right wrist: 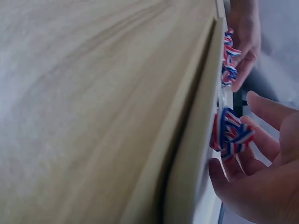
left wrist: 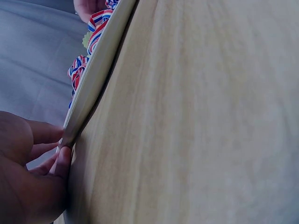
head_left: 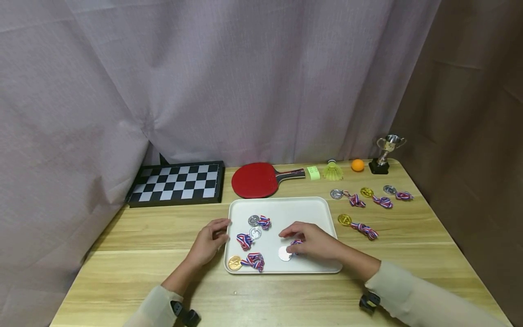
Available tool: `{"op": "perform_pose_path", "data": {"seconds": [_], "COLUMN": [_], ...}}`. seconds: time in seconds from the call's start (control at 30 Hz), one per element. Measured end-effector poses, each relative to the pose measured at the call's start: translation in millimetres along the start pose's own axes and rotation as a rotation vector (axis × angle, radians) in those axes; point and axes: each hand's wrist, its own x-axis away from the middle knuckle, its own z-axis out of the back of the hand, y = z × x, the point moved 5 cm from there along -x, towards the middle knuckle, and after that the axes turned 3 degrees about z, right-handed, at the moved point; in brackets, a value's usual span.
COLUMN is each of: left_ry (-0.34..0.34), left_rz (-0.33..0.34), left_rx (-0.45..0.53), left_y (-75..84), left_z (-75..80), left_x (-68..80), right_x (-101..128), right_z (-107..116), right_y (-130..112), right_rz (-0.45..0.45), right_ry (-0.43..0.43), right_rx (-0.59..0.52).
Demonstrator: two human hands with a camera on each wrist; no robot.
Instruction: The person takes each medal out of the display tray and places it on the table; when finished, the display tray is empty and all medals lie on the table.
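Observation:
My left hand point(head_left: 207, 243) is at the left rim of a white tray point(head_left: 296, 211); its thumb and fingertips pinch the rim in the left wrist view. Over the tray's right part, my right hand point(head_left: 316, 243) has thumb and forefinger apart. Beneath it lies a silver medal point(head_left: 285, 254), its striped ribbon point(right wrist: 231, 134) bunched beside loosely bent fingers in the right wrist view; the hand partly hides that ribbon from above. On the tray's left half lie a silver medal point(head_left: 254, 220), a second silver medal point(head_left: 255, 233) and a gold medal point(head_left: 234, 263), all with red-white-blue ribbons.
Right of the tray lie several more medals, including a gold one point(head_left: 344, 220). Along the back stand a chessboard point(head_left: 175, 182), a red table-tennis bat point(head_left: 254, 180), a green note block point(head_left: 313, 172), a shuttlecock point(head_left: 333, 170), an orange ball point(head_left: 357, 165) and a trophy point(head_left: 386, 152).

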Motion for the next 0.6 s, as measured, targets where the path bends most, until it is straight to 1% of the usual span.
{"op": "perform_pose_path", "data": {"seconds": [0.33, 0.43, 0.6], "left_ry": [0.001, -0.001, -0.005], "left_rz": [-0.002, -0.003, -0.004], "left_rx": [0.004, 0.002, 0.006], "left_y": [2.8, 2.8, 1.4], "left_z": [0.3, 0.0, -0.3], "left_x": [1.4, 1.4, 1.0], "right_x": [-4.5, -4.9, -4.8], "right_z": [-14.3, -16.1, -17.0], "right_y": [3.1, 1.6, -0.9], "right_rz": [0.014, 0.029, 0.049], "right_ry": [-0.062, -0.052, -0.035], "right_rx": [0.141, 0.183, 0.196]}}
